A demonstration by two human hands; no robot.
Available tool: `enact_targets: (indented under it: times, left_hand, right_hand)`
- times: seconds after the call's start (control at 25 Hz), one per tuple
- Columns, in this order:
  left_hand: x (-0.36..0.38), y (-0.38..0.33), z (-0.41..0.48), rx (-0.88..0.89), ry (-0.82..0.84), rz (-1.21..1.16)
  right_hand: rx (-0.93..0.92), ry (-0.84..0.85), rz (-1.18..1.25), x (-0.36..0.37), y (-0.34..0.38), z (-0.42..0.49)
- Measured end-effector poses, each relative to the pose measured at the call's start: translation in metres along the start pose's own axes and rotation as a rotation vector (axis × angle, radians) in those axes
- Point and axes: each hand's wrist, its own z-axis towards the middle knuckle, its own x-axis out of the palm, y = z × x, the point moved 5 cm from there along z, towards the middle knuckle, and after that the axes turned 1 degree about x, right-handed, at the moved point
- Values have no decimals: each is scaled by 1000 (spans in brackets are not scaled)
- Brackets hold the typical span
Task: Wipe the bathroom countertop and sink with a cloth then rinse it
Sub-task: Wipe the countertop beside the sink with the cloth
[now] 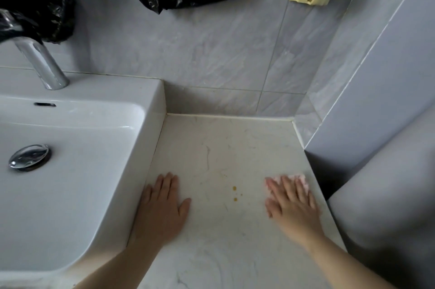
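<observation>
While my left hand [162,204] lies flat and empty on the desk [211,147], fingers straight, just beside the sink [150,109], my right hand [292,201] presses the pink cloth [301,176] down under straight, spread fingers near the desk's right edge. Only the cloth's far strip shows past my fingertips, so I cannot tell which way its long side runs. Between the hands sit a few yellow-brown spots [234,193], nearer the right hand than the left. The cloth lies to their right, so I judge the next stroke is a sweep leftward. Farther back, the desk meets the tiled wall, and the tap [42,62] stands far left.
</observation>
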Motion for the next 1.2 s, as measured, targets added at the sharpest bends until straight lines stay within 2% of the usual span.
enact_targets:
  times: [0.08,0.12,0.24,0.32,0.36,0.4,0.44,0.52,0.6,0.64,0.68,0.76,0.84,0.88,0.96,1.0,1.04,1.08,1.16,1.2]
  left_hand:
    - [0,1,-12,19,25,6]
    - [0,2,-17,31,40,5]
    - [-1,2,-24,45,52,-5]
    - [0,2,-23,43,54,1]
    - [0,2,-22,42,64,-5]
    - [1,1,-22,45,66,-3]
    - [1,1,-22,47,57,6]
    - [1,2,-23,45,39,20]
    - [2,2,-23,42,40,25]
    - [4,3,-23,50,38,30]
    - [3,3,-22,55,38,29]
    - [2,5,-22,54,31,44]
    - [1,5,-22,70,38,58]
    - [1,5,-22,82,39,57]
    - [2,4,-24,107,32,74]
    - [1,3,-24,110,26,84]
    - [2,2,-24,113,26,80]
    - [3,2,-23,123,19,71]
    - [3,2,-24,119,14,68]
    - [0,1,-23,114,0,80]
  right_hand:
    - [165,101,75,2,-5,29]
    - [183,122,103,2,1,29]
    - [-56,-17,68,3,32,-30]
    - [-223,-9,66,3,44,-75]
    - [-238,33,61,6,39,-76]
    - [-217,66,65,4,35,-61]
    - [-173,-3,22,2,33,-39]
    - [9,-45,4,-4,30,13]
    - [137,118,85,5,45,37]
    - [82,113,91,5,58,28]
    - [-32,32,72,6,69,9]
    - [-271,17,84,9,79,-45]
    - [-383,44,15,10,63,-71]
    - [-356,51,0,8,49,-60]
    - [-141,-30,-40,-1,23,-15]
    - [-7,1,-10,-3,12,9]
    - [103,114,25,0,9,23]
    - [151,123,65,2,13,23]
    - [11,-10,50,2,28,-6]
    - [-83,-10,57,3,37,-31]
